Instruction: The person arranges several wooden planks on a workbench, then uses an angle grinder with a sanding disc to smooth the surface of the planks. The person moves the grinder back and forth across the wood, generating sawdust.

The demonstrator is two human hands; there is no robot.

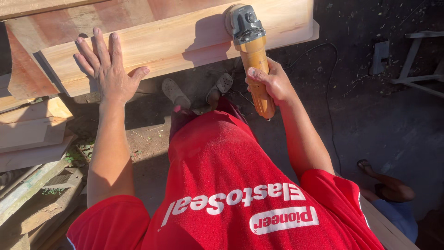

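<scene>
My left hand [108, 69] lies flat with fingers spread on the face of a long pale wooden plank [175, 39] that runs across the top of the view. My right hand [272, 83] grips the orange body of an angle grinder [252, 51]. Its grey head rests against the plank's face near the right end. A black power cord [329, 92] trails from the grinder across the dark ground. I wear a red shirt, and my feet in grey sandals [196, 92] stand below the plank.
Stacked boards and offcuts [32, 134] lie at the left. Another person's sandalled foot and leg [386, 180] show at the lower right. A pale wooden frame [416, 65] stands at the upper right on dark, littered ground.
</scene>
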